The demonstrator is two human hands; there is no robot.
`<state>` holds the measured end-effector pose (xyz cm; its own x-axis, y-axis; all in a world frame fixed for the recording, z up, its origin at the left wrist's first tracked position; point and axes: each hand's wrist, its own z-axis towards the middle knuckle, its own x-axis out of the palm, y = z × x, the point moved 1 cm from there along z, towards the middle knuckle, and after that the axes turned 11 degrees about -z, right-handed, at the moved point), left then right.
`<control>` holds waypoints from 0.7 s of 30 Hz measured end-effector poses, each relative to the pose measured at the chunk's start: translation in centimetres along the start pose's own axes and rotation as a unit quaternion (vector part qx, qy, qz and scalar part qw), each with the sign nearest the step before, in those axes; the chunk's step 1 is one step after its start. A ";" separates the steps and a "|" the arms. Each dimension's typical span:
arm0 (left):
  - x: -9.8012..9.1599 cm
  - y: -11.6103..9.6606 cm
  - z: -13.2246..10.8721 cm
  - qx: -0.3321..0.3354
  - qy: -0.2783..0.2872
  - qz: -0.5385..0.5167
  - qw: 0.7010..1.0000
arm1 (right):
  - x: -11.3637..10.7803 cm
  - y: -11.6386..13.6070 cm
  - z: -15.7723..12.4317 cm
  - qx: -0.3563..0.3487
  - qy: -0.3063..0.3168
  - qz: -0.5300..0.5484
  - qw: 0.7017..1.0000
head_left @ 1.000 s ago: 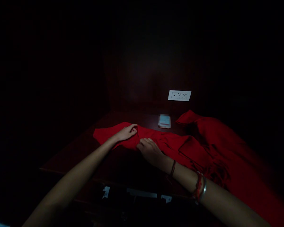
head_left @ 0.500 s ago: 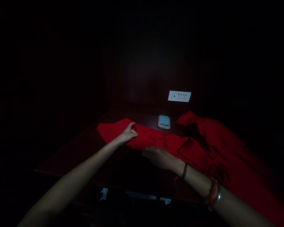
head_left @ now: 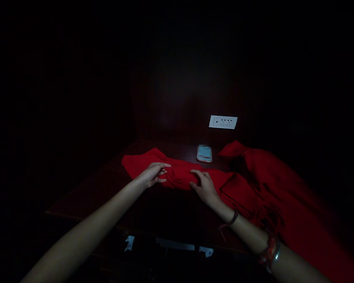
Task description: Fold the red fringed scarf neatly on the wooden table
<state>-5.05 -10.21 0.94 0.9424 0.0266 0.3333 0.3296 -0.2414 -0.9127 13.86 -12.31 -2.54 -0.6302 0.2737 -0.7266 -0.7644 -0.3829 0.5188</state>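
Observation:
A red fringed scarf [head_left: 183, 179] lies bunched lengthwise across the dark tabletop. My left hand [head_left: 155, 175] is over its left part, with some fingers curled in and the cloth wrinkled at their tips. It appears to grip the cloth, though the contact is partly hidden in the dark. To the right, my right hand [head_left: 205, 188] rests at the near side of the bunch. Its thumb and forefinger are apart in a C shape against the cloth. The scarf's dark tassels [head_left: 270, 216] lie beside my right forearm.
A phone [head_left: 204, 153] lies behind the scarf, its screen lit and blurred. The wall carries a white socket plate [head_left: 223, 122]. More red cloth [head_left: 283, 181] spreads over the right side. Pale pieces [head_left: 177, 244] show below the table's front edge [head_left: 76, 218]. The surroundings are very dark.
My right hand has shifted up and slightly right onto the scarf, its thumb and forefinger now spread. My left hand has slid a little left and down.

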 end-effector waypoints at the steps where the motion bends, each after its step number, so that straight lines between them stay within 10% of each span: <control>1: 0.1 -0.1 -0.1 0.013 -0.001 -0.018 1.000 | 0.2 0.1 0.4 0.026 0.012 0.070 0.997; 7: -0.1 -0.5 0.0 0.071 -0.029 -0.055 0.996 | 0.4 -0.4 1.1 0.098 0.075 0.344 0.931; 12: -1.1 0.8 -0.2 0.054 0.014 -0.030 0.998 | -0.9 -1.5 -0.1 -0.024 0.198 0.189 0.962; 21: -2.1 1.9 -2.0 0.106 0.065 0.225 0.967 | -1.6 -0.6 -1.1 -0.136 0.111 -0.078 0.981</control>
<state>-6.49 -12.63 -1.03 0.9828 -0.1593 -0.0938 -0.0944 0.0036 -0.9955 15.48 -13.44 -2.19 -0.4405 0.1610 -0.8832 -0.7656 -0.5811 0.2760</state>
